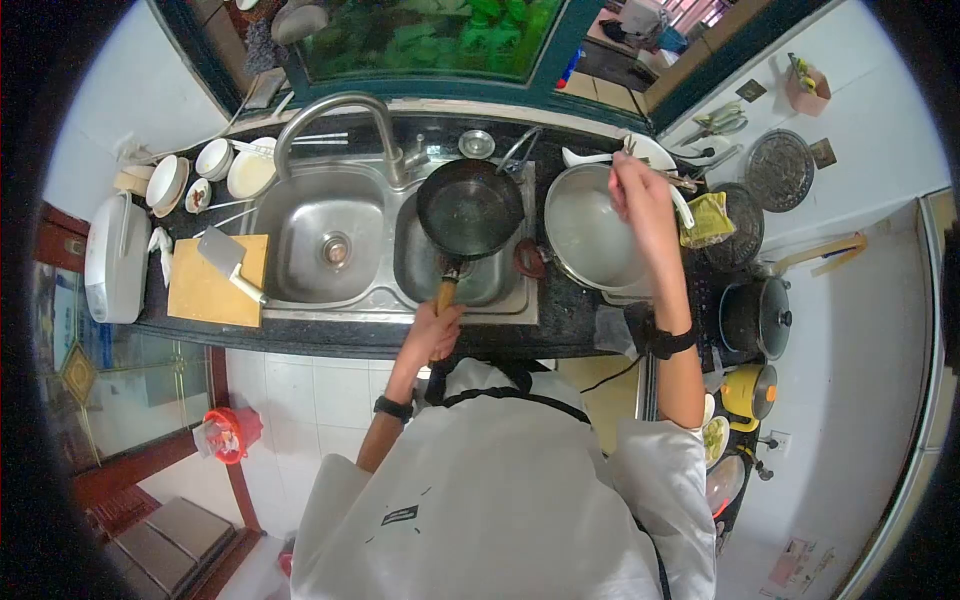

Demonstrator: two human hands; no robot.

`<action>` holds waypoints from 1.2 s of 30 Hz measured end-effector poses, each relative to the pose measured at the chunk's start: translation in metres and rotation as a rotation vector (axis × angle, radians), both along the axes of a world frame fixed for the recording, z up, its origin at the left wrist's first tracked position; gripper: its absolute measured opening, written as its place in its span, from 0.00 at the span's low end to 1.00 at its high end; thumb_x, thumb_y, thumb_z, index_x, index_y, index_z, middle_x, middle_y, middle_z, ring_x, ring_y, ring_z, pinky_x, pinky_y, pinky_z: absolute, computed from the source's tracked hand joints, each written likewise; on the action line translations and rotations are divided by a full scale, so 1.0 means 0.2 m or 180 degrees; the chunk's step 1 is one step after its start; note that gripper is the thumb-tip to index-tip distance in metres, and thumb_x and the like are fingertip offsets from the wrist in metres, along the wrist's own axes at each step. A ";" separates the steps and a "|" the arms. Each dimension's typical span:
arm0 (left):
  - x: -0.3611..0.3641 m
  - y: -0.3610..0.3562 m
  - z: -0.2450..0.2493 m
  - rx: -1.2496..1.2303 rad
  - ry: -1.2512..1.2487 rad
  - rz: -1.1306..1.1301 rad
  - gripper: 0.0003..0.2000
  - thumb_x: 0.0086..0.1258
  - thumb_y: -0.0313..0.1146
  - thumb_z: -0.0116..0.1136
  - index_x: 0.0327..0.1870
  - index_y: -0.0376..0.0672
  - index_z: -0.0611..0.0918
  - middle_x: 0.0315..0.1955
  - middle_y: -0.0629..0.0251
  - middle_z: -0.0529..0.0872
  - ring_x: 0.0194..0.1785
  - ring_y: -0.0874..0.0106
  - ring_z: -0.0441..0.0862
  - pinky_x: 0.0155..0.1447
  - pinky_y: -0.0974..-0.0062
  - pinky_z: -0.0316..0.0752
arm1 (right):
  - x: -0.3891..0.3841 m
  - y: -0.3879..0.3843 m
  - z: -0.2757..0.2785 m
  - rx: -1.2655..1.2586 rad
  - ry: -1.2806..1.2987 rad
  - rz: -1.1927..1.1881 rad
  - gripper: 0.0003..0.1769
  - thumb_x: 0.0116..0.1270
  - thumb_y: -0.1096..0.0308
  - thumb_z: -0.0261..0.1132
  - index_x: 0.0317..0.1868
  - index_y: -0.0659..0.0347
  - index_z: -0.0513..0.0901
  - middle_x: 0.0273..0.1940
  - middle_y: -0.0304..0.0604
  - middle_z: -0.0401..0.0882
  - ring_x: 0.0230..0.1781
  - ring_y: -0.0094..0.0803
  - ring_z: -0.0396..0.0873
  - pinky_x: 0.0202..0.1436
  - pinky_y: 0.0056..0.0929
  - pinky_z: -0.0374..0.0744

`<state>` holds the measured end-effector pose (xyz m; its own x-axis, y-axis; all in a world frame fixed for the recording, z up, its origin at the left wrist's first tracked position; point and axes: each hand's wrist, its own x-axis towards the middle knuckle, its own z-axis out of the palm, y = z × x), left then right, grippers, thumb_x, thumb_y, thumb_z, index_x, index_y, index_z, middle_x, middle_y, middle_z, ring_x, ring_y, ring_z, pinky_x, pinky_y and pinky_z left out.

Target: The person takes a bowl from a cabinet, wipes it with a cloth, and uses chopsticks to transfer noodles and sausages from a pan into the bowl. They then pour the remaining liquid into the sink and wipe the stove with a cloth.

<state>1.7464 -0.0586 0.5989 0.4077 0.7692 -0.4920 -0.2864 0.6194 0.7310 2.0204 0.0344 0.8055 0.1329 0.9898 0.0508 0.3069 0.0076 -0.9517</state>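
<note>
My left hand (432,335) is wrapped round the wooden handle of a dark frying pan (470,208). The pan is over the right basin (412,270) of the steel sink, its inside facing up. My right hand (638,185) is raised over the right rim of a large metal pot (590,235), fingers bent together. What it grips, if anything, is too small to make out; thin utensil-like shapes and a white dish (652,152) lie just beyond it. A curved faucet (335,100) stands behind the sink, and a small reddish-brown object (529,258) lies beside the right basin.
A cleaver (222,252) lies on a yellow cutting board (185,300) at left, near white bowls (165,185). On the right are a yellow packet (708,220), a dark lidded pot (757,318) and a yellow pot (748,390). A red bin (235,435) stands on the floor.
</note>
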 end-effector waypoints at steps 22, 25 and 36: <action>-0.46 -0.44 0.25 -0.0240 0.0483 0.0804 0.10 0.70 0.31 0.52 0.29 0.44 0.66 0.08 0.76 0.61 0.06 0.83 0.57 0.07 0.82 0.54 | -0.53 0.43 -1.31 -0.0747 0.2931 0.0199 0.14 0.69 0.63 0.60 0.45 0.67 0.79 0.37 0.40 0.80 0.36 0.27 0.79 0.42 0.25 0.80; -0.48 -0.48 0.33 -0.0277 0.0490 0.1251 0.10 0.69 0.30 0.51 0.28 0.43 0.65 0.07 0.75 0.60 0.05 0.83 0.56 0.06 0.81 0.52 | -0.58 0.53 -1.34 -0.0850 0.2839 -0.0027 0.13 0.66 0.63 0.63 0.42 0.67 0.81 0.31 0.36 0.78 0.29 0.20 0.77 0.31 0.18 0.76; -0.56 -0.52 0.36 -0.0083 0.0412 0.1856 0.08 0.71 0.29 0.49 0.32 0.44 0.65 0.07 0.76 0.60 0.05 0.84 0.53 0.06 0.83 0.49 | -0.64 0.66 -1.32 -0.1414 0.2216 -0.0413 0.21 0.61 0.55 0.68 0.18 0.52 0.68 0.13 0.25 0.57 0.09 0.15 0.52 0.13 0.20 0.49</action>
<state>1.6347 -0.1632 0.6713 -0.1429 0.8350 -0.5313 -0.4942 0.4049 0.7693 1.8921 0.1664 0.5424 0.1038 0.8730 -0.4765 -0.3799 -0.4080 -0.8302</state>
